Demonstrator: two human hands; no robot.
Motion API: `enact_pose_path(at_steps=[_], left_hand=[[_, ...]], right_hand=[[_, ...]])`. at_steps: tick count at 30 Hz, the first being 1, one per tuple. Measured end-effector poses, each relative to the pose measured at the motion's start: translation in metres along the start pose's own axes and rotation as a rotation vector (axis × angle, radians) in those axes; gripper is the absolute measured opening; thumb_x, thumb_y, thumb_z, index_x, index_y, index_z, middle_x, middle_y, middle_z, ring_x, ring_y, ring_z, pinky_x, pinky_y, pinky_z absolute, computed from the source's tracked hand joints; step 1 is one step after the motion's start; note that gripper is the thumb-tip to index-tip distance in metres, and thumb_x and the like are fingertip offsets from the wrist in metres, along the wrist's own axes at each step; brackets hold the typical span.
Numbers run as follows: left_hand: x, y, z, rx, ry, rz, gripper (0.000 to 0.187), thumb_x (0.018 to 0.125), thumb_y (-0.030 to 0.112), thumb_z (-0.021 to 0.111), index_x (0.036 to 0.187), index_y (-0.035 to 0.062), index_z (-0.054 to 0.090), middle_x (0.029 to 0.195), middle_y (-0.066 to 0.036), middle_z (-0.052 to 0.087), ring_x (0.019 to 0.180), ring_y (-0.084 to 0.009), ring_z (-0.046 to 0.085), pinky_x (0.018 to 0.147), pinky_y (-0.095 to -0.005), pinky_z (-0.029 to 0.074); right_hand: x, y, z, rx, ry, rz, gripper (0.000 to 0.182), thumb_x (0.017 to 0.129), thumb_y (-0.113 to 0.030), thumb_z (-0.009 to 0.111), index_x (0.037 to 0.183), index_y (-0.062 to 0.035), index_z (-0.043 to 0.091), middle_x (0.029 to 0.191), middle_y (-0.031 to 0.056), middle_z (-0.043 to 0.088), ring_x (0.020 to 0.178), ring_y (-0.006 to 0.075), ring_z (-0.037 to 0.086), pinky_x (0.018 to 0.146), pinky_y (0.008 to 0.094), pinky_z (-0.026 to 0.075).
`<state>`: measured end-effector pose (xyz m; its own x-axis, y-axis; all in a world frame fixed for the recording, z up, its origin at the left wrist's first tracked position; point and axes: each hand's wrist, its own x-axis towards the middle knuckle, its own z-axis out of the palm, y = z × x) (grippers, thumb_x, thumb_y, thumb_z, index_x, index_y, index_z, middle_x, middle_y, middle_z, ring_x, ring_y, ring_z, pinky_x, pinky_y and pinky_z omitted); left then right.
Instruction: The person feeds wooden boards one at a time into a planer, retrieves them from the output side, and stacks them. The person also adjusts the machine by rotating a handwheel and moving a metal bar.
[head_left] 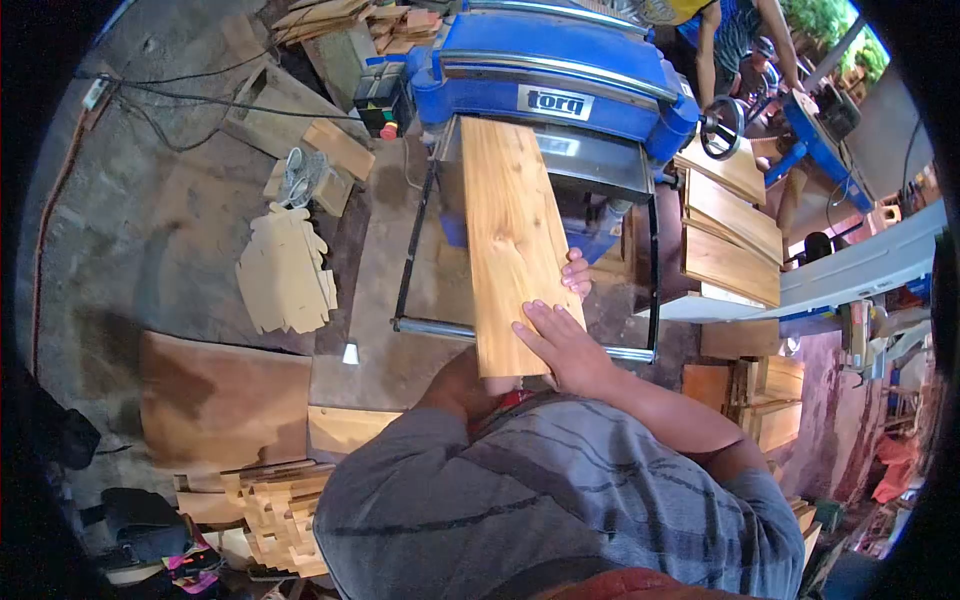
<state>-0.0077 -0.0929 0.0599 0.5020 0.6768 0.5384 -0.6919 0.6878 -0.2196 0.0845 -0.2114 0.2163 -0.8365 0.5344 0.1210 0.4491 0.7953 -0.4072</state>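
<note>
A long wooden board (505, 230) lies with its far end on the bed of a blue planer (560, 75); its near end reaches to my waist. My left hand (577, 273) is mostly hidden under the board, its fingers curled up around the right edge. On the top face near the close end rests my right hand (565, 347), fingers spread and flat on the wood.
Black rails (655, 270) and a roller (440, 328) frame the planer's front. Boards (735, 250) are stacked right, near a person (705, 50) at the back. Left are a wooden block (335, 190), cables, a brown sheet (225, 400) and stacked wood pieces (275, 510).
</note>
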Motion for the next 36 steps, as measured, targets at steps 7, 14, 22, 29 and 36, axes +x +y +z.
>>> enact_pose_path(at_steps=[7, 14, 22, 29, 36], left_hand=[[-0.010, 0.001, 0.059, 0.124, 0.330, 0.027, 0.058, 0.096, 0.047, 0.042, 0.124, -0.0032, 0.047, 0.098, -0.012, 0.057, 0.090, -0.0240, 0.057, 0.086, -0.0357, 0.045], [-0.090, 0.053, 0.089, 0.460, 0.753, 0.295, 0.077, 0.095, 0.060, 0.035, 0.140, -0.0019, 0.037, 0.137, -0.020, 0.050, 0.124, -0.0344, 0.050, 0.105, -0.0472, 0.040], [-0.130, 0.069, 0.119, 1.043, 1.266, 0.043, 0.054, 0.098, 0.045, 0.047, 0.137, 0.0079, 0.042, 0.132, -0.012, 0.054, 0.119, -0.0293, 0.054, 0.096, -0.0486, 0.047], [-0.131, 0.116, 0.081, 1.455, 1.525, 0.041, 0.045, 0.095, 0.041, 0.053, 0.120, 0.0042, 0.056, 0.097, -0.009, 0.067, 0.078, -0.0220, 0.066, 0.059, -0.0371, 0.054], [-0.108, 0.137, 0.089, 1.742, 1.613, -0.014, 0.050, 0.093, 0.045, 0.052, 0.108, -0.0026, 0.062, 0.088, -0.015, 0.066, 0.076, -0.0237, 0.065, 0.056, -0.0353, 0.051]], right_hand=[[0.009, 0.004, 0.006, -0.017, -0.106, 0.083, 0.080, 0.071, -0.006, 0.067, 0.144, -0.0053, 0.035, 0.149, 0.0224, 0.031, 0.140, 0.0387, 0.028, 0.114, 0.0531, 0.024], [0.021, 0.039, 0.053, -0.095, -0.115, 0.116, 0.070, 0.078, -0.008, 0.061, 0.143, -0.0016, 0.034, 0.149, 0.0250, 0.029, 0.140, 0.0410, 0.027, 0.113, 0.0563, 0.023], [0.083, 0.071, 0.098, -0.211, -0.012, 0.184, 0.062, 0.085, -0.009, 0.051, 0.142, 0.0044, 0.032, 0.145, 0.0303, 0.031, 0.138, 0.0450, 0.028, 0.111, 0.0573, 0.024], [0.129, 0.106, 0.122, -0.291, -0.097, 0.289, 0.059, 0.090, -0.012, 0.045, 0.145, 0.0013, 0.028, 0.150, 0.0303, 0.025, 0.141, 0.0445, 0.023, 0.112, 0.0560, 0.023], [0.157, 0.128, 0.111, -0.271, -0.136, 0.301, 0.070, 0.086, -0.013, 0.055, 0.148, -0.0025, 0.024, 0.151, 0.0297, 0.021, 0.141, 0.0449, 0.021, 0.112, 0.0570, 0.023]])
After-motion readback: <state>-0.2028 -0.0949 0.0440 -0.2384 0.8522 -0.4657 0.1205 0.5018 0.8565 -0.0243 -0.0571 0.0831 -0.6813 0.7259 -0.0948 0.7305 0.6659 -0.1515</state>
